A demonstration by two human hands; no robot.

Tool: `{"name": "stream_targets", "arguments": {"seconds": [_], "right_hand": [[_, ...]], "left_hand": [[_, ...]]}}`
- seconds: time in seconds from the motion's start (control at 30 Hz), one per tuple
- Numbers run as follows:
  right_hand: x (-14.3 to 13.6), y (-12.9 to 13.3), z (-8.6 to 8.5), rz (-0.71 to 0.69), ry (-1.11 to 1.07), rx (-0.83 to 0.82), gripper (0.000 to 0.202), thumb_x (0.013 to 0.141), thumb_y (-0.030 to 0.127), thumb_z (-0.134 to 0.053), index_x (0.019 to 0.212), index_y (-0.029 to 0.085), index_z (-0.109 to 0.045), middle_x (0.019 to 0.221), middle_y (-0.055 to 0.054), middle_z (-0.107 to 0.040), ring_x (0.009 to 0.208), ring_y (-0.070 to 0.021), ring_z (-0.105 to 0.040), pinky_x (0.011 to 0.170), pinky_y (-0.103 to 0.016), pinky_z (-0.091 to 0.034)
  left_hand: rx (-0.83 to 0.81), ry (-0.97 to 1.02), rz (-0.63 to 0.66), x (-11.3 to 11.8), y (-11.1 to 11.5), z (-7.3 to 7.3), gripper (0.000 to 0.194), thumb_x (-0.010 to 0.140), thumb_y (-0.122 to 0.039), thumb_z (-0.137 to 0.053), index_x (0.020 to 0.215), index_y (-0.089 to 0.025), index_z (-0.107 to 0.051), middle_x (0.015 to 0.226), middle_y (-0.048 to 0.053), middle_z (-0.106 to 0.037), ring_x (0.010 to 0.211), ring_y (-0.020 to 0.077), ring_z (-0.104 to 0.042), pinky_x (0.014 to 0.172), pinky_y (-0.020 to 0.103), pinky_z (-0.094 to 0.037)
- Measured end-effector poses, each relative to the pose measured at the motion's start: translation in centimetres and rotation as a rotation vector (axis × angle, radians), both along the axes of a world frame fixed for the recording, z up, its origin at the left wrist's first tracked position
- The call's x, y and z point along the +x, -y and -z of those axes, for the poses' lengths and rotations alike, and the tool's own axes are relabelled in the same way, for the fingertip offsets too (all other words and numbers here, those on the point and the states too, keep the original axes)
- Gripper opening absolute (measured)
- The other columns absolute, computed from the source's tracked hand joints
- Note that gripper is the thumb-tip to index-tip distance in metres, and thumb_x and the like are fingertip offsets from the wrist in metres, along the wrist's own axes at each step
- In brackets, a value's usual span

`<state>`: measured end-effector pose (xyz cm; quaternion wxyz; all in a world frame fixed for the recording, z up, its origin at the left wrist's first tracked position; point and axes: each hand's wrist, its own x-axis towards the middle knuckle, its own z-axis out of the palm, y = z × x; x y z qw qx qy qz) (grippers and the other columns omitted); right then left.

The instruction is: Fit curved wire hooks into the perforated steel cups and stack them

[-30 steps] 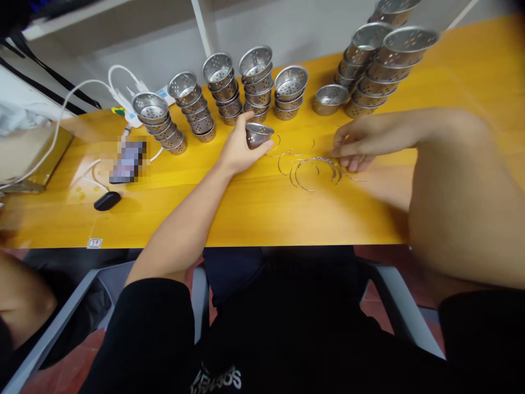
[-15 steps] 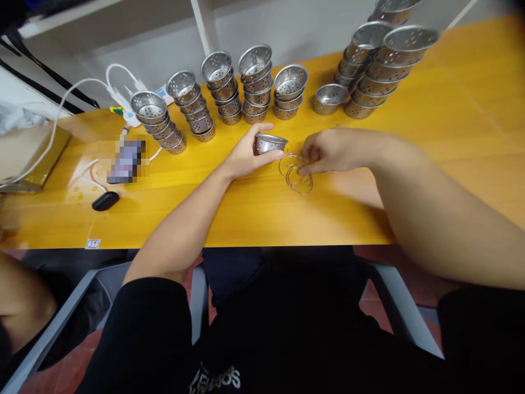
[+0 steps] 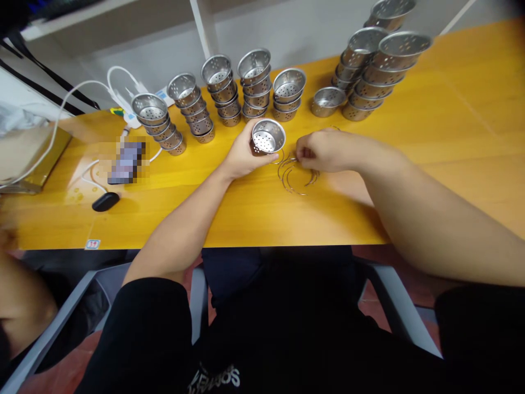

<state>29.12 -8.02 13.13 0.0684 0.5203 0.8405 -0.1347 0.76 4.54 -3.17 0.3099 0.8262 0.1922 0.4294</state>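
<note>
A perforated metal cup (image 3: 268, 138) is gripped in my left hand (image 3: 243, 151), its open top tilted toward me. Just to the right, my right hand (image 3: 319, 150) is closed with its fingertips pinched over several thin wire rings (image 3: 292, 176) on the yellow table. What lies between those fingertips is too small to make out. A single metal cup (image 3: 327, 102) stands behind my right hand, and a short stack of cups (image 3: 289, 93) stands behind the held cup.
More stacks of perforated cups (image 3: 202, 120) line the back of the table (image 3: 229, 219), with taller ones (image 3: 379, 76) at the right. A blurred phone (image 3: 127, 162), a black oval object (image 3: 105, 201) and white cables lie left. Another person's arm (image 3: 24, 290) shows at lower left.
The cup in my left hand has tipped so that its inside faces me. My right hand has drawn its fingers together and lifted slightly away from the front of the rings.
</note>
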Motion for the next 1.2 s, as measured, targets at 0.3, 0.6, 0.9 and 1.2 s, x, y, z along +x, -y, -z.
{"name": "stream_targets", "arguments": {"seconds": [0.3, 0.6, 0.9, 1.2], "right_hand": [[2.4, -1.1, 0.7, 0.038, -0.319, 0.063, 0.021, 0.119, 0.019, -0.071, 0.132, 0.015, -0.087, 0.12, -0.019, -0.093, 0.096, -0.0331, -0.082, 0.095, -0.045, -0.062], [2.2, -1.3, 1.2, -0.031, -0.454, 0.03, 0.035, 0.118, 0.055, -0.071, 0.131, 0.03, -0.092, 0.142, -0.018, -0.091, 0.125, -0.0436, -0.082, 0.12, -0.059, -0.064], [1.9, -1.1, 1.3, -0.02, -0.466, 0.025, 0.053, 0.117, 0.076, -0.068, 0.133, 0.032, -0.093, 0.148, -0.019, -0.089, 0.13, -0.045, -0.082, 0.119, -0.06, -0.066], [1.8, -1.2, 1.1, -0.006, -0.475, -0.013, 0.043, 0.116, 0.07, -0.075, 0.133, 0.035, -0.095, 0.148, -0.015, -0.091, 0.135, -0.0464, -0.082, 0.118, -0.059, -0.066]], "left_hand": [[-0.039, 0.035, -0.049, -0.4, 0.1, -0.6, 0.127, 0.084, -0.101, -0.106, 0.176, -0.031, -0.054, 0.164, 0.014, -0.073, 0.165, 0.04, -0.075, 0.149, 0.072, -0.058], [-0.229, 0.001, -0.175, 0.4, 3.6, -4.3, 0.132, 0.074, -0.109, -0.106, 0.169, -0.029, -0.063, 0.157, 0.015, -0.08, 0.156, 0.0406, -0.082, 0.143, 0.073, -0.065], [-0.124, -0.01, -0.223, 0.0, 2.0, -3.1, 0.11, 0.099, -0.087, -0.096, 0.183, -0.031, -0.054, 0.184, 0.019, -0.066, 0.181, 0.0436, -0.067, 0.157, 0.068, -0.055], [-0.122, 0.02, -0.259, -0.2, 3.0, -3.9, 0.116, 0.07, -0.102, -0.113, 0.153, -0.03, -0.077, 0.157, 0.012, -0.076, 0.159, 0.0408, -0.077, 0.148, 0.071, -0.061]]}}
